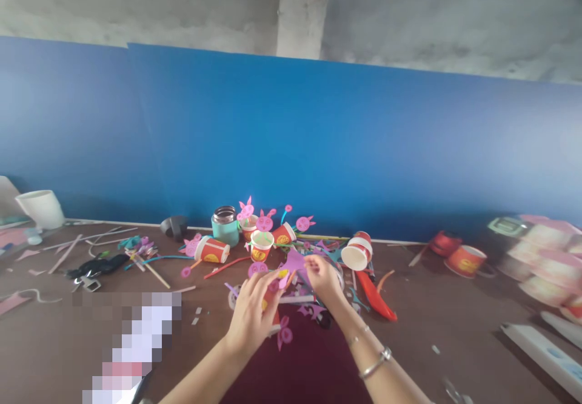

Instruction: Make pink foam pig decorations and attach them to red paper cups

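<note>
My left hand (pixel 252 310) is curled around a red-and-white paper cup (pixel 271 312) that lies tilted, its side partly hidden by my fingers. Pink paper cut-outs stick out by the cup, one of them a pink piece (pixel 284 334) below its rim. To the right, my right hand (pixel 324 278) has its fingertips pinched together beside a purple sheet (pixel 296 262); whatever is between them is too small to make out. A white stick-like thing (pixel 297 299) lies between my hands. Just beyond stands a paper cup (pixel 262 246) with a pink animal-face cut-out (pixel 264 222).
A teal jar (pixel 225 227) stands behind fallen cups, including one cup (pixel 212 250) at left. Stacked cups (pixel 357 251) lie at right, near a red flat strip (pixel 376 298). Many cups (pixel 545 258) pile up far right, with a white power strip (pixel 543 355) in front. A blue partition (pixel 291 137) closes the back.
</note>
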Demonstrator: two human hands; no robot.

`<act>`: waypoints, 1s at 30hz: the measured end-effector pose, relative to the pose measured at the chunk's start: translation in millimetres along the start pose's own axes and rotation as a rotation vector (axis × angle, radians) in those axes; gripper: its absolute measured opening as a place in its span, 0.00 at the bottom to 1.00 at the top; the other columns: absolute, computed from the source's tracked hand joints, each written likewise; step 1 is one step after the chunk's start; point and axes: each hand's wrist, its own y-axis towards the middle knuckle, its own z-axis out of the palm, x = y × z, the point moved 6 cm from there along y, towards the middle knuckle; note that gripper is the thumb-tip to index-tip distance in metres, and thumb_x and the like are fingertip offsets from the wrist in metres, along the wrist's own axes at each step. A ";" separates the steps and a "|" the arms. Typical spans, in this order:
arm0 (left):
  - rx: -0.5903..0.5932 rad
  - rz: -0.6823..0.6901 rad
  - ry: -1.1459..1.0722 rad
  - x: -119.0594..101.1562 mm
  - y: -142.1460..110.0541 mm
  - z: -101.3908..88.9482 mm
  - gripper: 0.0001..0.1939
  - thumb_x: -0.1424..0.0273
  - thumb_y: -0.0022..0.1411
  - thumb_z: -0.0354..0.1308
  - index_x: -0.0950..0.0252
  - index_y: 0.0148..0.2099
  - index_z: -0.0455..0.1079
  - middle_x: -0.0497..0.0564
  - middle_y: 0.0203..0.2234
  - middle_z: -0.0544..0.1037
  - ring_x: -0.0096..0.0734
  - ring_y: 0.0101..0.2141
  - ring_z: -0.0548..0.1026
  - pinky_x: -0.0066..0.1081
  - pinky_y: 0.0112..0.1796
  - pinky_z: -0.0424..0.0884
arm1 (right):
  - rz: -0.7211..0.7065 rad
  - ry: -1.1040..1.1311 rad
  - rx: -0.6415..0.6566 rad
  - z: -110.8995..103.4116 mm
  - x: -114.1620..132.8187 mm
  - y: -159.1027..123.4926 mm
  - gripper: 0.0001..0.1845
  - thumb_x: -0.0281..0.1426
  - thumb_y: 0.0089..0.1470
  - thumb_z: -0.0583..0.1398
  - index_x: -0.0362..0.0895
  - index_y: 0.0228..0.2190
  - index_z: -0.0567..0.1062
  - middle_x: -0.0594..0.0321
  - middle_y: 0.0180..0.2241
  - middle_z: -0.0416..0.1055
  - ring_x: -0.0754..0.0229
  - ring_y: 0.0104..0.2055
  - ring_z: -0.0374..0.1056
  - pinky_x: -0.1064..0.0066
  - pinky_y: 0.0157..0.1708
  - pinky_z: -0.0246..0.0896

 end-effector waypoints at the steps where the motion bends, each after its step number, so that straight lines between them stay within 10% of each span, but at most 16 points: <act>1: -0.033 -0.008 -0.019 2.7 -1.1 -1.1 0.15 0.71 0.63 0.51 0.61 0.53 0.64 0.56 0.43 0.75 0.39 0.44 0.72 0.37 0.45 0.69 | -0.049 -0.033 0.041 5.1 0.5 3.4 0.15 0.27 0.49 0.54 0.41 0.38 0.76 0.52 0.38 0.75 0.53 0.40 0.69 0.62 0.43 0.61; 11: -0.127 -0.036 -0.200 14.8 -10.2 0.3 0.16 0.75 0.64 0.48 0.63 0.54 0.62 0.58 0.43 0.72 0.39 0.46 0.72 0.39 0.46 0.71 | -0.240 -0.154 0.245 54.4 13.4 7.7 0.14 0.24 0.43 0.60 0.43 0.35 0.79 0.56 0.37 0.75 0.52 0.43 0.66 0.65 0.46 0.56; 22: -0.125 -0.156 -0.304 33.1 -11.7 9.2 0.13 0.70 0.65 0.48 0.62 0.52 0.63 0.56 0.45 0.73 0.36 0.45 0.75 0.36 0.45 0.73 | -0.040 -0.039 -0.053 9.8 -9.2 -2.8 0.07 0.30 0.54 0.52 0.42 0.35 0.67 0.57 0.33 0.70 0.55 0.35 0.67 0.66 0.36 0.60; 30: -0.043 -0.272 -0.398 20.9 8.1 8.3 0.12 0.67 0.65 0.49 0.63 0.49 0.64 0.56 0.45 0.75 0.36 0.46 0.74 0.36 0.47 0.71 | -0.215 0.130 0.083 1.8 33.6 -41.5 0.08 0.34 0.62 0.48 0.45 0.40 0.64 0.67 0.26 0.67 0.62 0.27 0.63 0.72 0.28 0.57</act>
